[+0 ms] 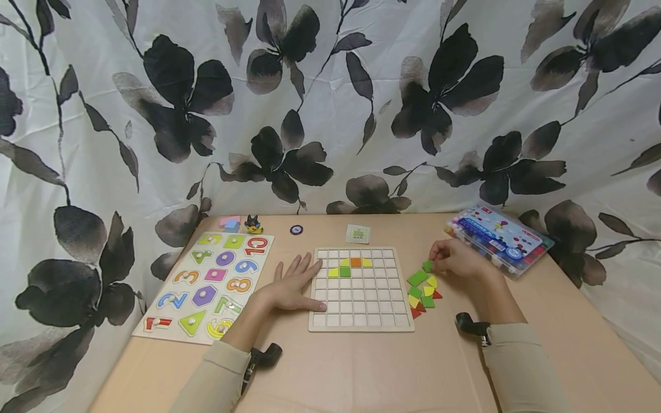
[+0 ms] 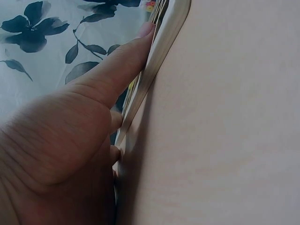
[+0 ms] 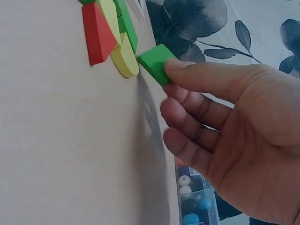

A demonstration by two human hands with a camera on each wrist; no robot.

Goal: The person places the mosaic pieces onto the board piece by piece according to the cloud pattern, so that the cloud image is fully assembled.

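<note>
A wooden grid board point(image 1: 361, 315) with white square cells lies mid-table. Near its top sit an orange square point(image 1: 356, 262), a green square point(image 1: 344, 272) and several yellow rounded pieces. My left hand point(image 1: 289, 285), fingers spread, rests on the board's left edge, the thumb lying along it in the left wrist view. Between thumb and fingertips my right hand point(image 1: 454, 258) pinches a green square block point(image 3: 158, 63), held beside the loose pile. In that pile, right of the board, lie green pieces point(image 1: 418, 278), yellow pieces point(image 1: 428, 290) and red triangles point(image 1: 416, 313).
A number-and-shape puzzle board point(image 1: 175, 272) lies at the left. Along the back are a small card point(image 1: 358, 234), a dark round disc point(image 1: 296, 230), a small figurine point(image 1: 253, 224) and pastel blocks point(image 1: 230, 224). A clear case of beads point(image 1: 500, 238) stands back right. Patterned cloth hangs behind.
</note>
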